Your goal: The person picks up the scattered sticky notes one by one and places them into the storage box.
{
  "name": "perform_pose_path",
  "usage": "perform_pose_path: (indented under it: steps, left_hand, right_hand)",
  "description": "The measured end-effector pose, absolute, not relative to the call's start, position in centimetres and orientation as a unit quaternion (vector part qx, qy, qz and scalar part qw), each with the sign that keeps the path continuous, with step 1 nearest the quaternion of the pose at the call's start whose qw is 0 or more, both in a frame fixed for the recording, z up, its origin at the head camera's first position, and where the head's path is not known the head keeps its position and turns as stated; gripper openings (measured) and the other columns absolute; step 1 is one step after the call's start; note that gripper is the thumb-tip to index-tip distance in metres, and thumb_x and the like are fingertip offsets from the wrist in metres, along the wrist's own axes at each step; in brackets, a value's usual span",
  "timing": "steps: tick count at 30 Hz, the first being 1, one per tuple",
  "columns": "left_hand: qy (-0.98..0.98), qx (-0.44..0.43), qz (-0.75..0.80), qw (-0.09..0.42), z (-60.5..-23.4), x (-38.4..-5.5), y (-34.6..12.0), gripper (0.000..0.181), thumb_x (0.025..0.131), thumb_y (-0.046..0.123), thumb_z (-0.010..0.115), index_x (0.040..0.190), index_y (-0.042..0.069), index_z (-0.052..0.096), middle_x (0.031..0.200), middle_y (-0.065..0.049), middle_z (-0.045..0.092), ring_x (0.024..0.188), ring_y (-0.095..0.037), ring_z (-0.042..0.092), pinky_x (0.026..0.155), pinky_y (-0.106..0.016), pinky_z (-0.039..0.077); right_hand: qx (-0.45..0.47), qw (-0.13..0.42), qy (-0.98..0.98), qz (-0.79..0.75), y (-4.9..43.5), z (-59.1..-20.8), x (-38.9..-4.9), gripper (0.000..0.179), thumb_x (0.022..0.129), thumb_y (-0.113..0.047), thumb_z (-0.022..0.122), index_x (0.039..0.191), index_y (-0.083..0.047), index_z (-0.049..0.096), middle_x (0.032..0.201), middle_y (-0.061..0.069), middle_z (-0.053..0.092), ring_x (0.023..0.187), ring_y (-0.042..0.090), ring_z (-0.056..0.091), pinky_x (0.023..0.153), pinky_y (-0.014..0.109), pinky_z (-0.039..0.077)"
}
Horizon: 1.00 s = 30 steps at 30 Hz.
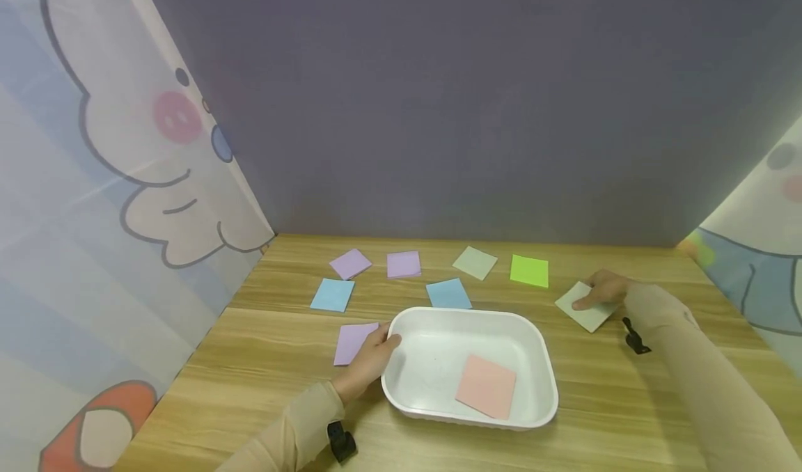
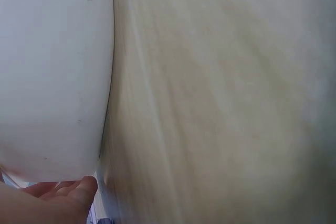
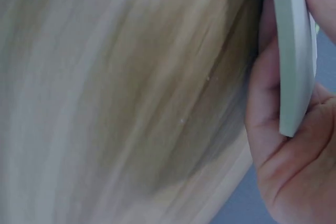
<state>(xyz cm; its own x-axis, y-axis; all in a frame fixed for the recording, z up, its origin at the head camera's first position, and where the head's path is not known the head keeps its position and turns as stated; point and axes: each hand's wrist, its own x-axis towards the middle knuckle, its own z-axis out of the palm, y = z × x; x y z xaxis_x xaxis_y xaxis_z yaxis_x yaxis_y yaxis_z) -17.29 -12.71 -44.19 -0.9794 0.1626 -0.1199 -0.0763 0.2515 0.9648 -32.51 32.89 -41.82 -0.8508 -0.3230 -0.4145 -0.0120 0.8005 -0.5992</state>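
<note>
My left hand (image 1: 370, 357) grips the left rim of a white plastic basin (image 1: 432, 416), its thumb over the edge; in the left wrist view the fingers (image 2: 84, 190) curl at the basin's end. Inside the basin lies one pink sticky note pad (image 1: 486, 386). At the right, my right hand (image 1: 604, 289) holds a pale green sticky note pad (image 1: 585, 313). The right wrist view shows that pad (image 3: 295, 61) edge-on between the thumb and the curled fingers (image 3: 264, 87).
Purple pads (image 1: 350, 264), blue pads (image 1: 332, 295), another pale green pad (image 1: 475, 262) and a bright green pad (image 1: 529, 271) lie spread behind the basin. One purple pad (image 1: 352, 343) is beside my left hand. A grey panel (image 1: 470, 110) stands behind the wooden table (image 1: 250, 367).
</note>
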Motion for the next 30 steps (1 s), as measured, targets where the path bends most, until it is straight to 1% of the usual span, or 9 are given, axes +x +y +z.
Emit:
perform_pose_path:
  steps: [3, 10, 13, 16, 17, 19, 20, 27, 30]
  left_hand:
    - [0.788, 0.029, 0.607, 0.096, -44.2, -17.3, -12.8, 0.046, 0.098, 0.018, 0.037, 0.139, -0.002, 0.033, 0.131, -0.025, 0.048, 0.108, -0.034, 0.056, 0.082, -0.039, 0.053]
    - [0.794, 0.033, 0.6, 0.095, -44.2, -17.5, -12.9, 0.047, 0.098, 0.018, 0.037, 0.139, -0.003, 0.033, 0.132, -0.025, 0.046, 0.108, -0.032, 0.057, 0.082, -0.037, 0.054]
    - [0.794, 0.034, 0.6, 0.096, -44.2, -17.5, -12.9, 0.047, 0.098, 0.019, 0.037, 0.139, -0.003, 0.033, 0.132, -0.025, 0.046, 0.108, -0.032, 0.057, 0.082, -0.037, 0.054]
    - [0.793, 0.033, 0.6, 0.097, -44.2, -17.4, -12.8, 0.047, 0.098, 0.02, 0.038, 0.139, -0.002, 0.033, 0.133, -0.024, 0.045, 0.109, -0.032, 0.056, 0.084, -0.038, 0.053]
    - [0.793, 0.032, 0.6, 0.098, -44.2, -17.4, -12.8, 0.047, 0.098, 0.02, 0.038, 0.139, -0.002, 0.033, 0.133, -0.024, 0.045, 0.109, -0.032, 0.056, 0.084, -0.038, 0.053]
    - [0.794, 0.032, 0.599, 0.098, -44.3, -17.3, -12.8, 0.047, 0.098, 0.02, 0.038, 0.139, -0.002, 0.033, 0.134, -0.024, 0.044, 0.109, -0.032, 0.056, 0.083, -0.038, 0.053]
    - [0.794, 0.03, 0.599, 0.097, -44.3, -17.3, -12.8, 0.047, 0.098, 0.02, 0.038, 0.139, -0.002, 0.033, 0.134, -0.024, 0.045, 0.109, -0.032, 0.056, 0.083, -0.038, 0.053]
    - [0.794, 0.026, 0.598, 0.101, -44.5, -17.5, -12.8, 0.047, 0.098, 0.021, 0.037, 0.139, -0.001, 0.033, 0.131, -0.023, 0.048, 0.105, -0.029, 0.058, 0.081, -0.037, 0.054]
    - [0.796, 0.027, 0.597, 0.099, -44.5, -17.5, -12.8, 0.047, 0.097, 0.02, 0.038, 0.139, -0.002, 0.033, 0.128, -0.024, 0.05, 0.102, -0.028, 0.059, 0.079, -0.036, 0.055]
  right_hand:
    - [-0.091, 0.264, 0.908, -0.313, 33.1, -42.0, -32.5, 0.067, 0.076, -0.03, 0.073, 0.113, 0.021, 0.049, 0.077, 0.006, 0.062, 0.067, 0.016, 0.059, 0.063, 0.029, 0.052]
    - [-0.096, 0.258, 0.906, -0.322, 33.8, -42.5, -32.8, 0.05, 0.085, -0.028, 0.065, 0.104, 0.016, 0.055, 0.075, 0.004, 0.062, 0.067, 0.013, 0.059, 0.063, 0.027, 0.051]
    - [-0.077, 0.262, 0.877, -0.394, 33.9, -42.8, -32.7, 0.05, 0.09, -0.026, 0.058, 0.112, 0.018, 0.048, 0.079, 0.003, 0.061, 0.072, 0.013, 0.058, 0.066, 0.027, 0.051]
    - [-0.05, 0.258, 0.838, -0.479, 33.8, -43.0, -32.6, 0.053, 0.095, -0.025, 0.05, 0.12, 0.019, 0.037, 0.083, 0.002, 0.059, 0.076, 0.013, 0.057, 0.07, 0.028, 0.052]
    - [-0.039, 0.257, 0.824, -0.503, 33.7, -43.1, -32.6, 0.055, 0.095, -0.025, 0.049, 0.123, 0.02, 0.032, 0.084, 0.002, 0.059, 0.078, 0.013, 0.057, 0.071, 0.028, 0.052]
    - [-0.035, 0.243, 0.827, -0.506, 33.6, -43.1, -32.5, 0.058, 0.095, -0.027, 0.048, 0.124, 0.02, 0.031, 0.084, 0.0, 0.059, 0.078, 0.011, 0.058, 0.071, 0.027, 0.052]
    - [-0.031, 0.246, 0.821, -0.515, 33.6, -43.1, -32.5, 0.059, 0.095, -0.028, 0.048, 0.125, 0.02, 0.029, 0.085, 0.0, 0.059, 0.079, 0.011, 0.058, 0.072, 0.028, 0.053]
    - [-0.031, 0.244, 0.82, -0.516, 33.1, -42.6, -32.1, 0.052, 0.094, -0.025, 0.051, 0.118, 0.02, 0.039, 0.08, 0.0, 0.061, 0.075, 0.012, 0.059, 0.068, 0.028, 0.053]
    - [-0.034, 0.232, 0.837, -0.495, 32.9, -42.4, -32.0, 0.056, 0.094, -0.025, 0.05, 0.119, 0.023, 0.037, 0.08, -0.001, 0.06, 0.075, 0.011, 0.058, 0.069, 0.027, 0.053]
